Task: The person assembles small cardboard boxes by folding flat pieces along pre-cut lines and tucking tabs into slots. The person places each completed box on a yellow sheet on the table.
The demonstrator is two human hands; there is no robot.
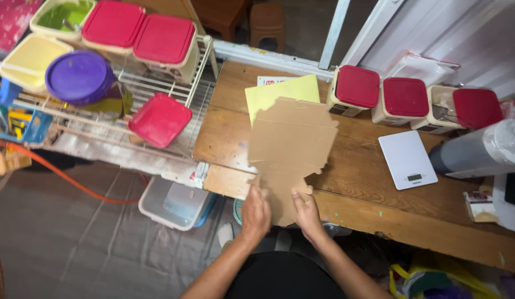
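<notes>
Head view, looking down on a worn brown wooden surface [373, 182]. A flat, unfolded brown cardboard box blank [290, 147] lies on the surface with its near end reaching the surface's front edge; this blank serves as the landmark below.

Left hand [255, 213]: at the near-left corner of the blank, fingers extended and close together, fingertips on the cardboard edge. Whether it pinches the edge or merely presses it cannot be told.

Right hand [306, 210]: at the near-right flap of the blank, fingers partly curled, fingertips touching the cardboard. It lies flat on the flap rather than closed around it, so far as the view shows.

Beyond the blank, partly covered by its far end, lies a pale yellow sheet of paper [279, 91]. To the right of the blank, and apart from it, rests a flat white digital kitchen scale [407, 159]. Beyond and right of the blank stand three square cream plastic tubs with red lids [401, 97] in a row along the surface's far edge. Farther right of the scale lies a grey roll [479, 150] with a white end.

Left of the blank, off the surface, a white wire rack [152, 86] carries a loose square red lid [160, 119], a round purple-lidded jar [80, 77] and further red-lidded tubs.
</notes>
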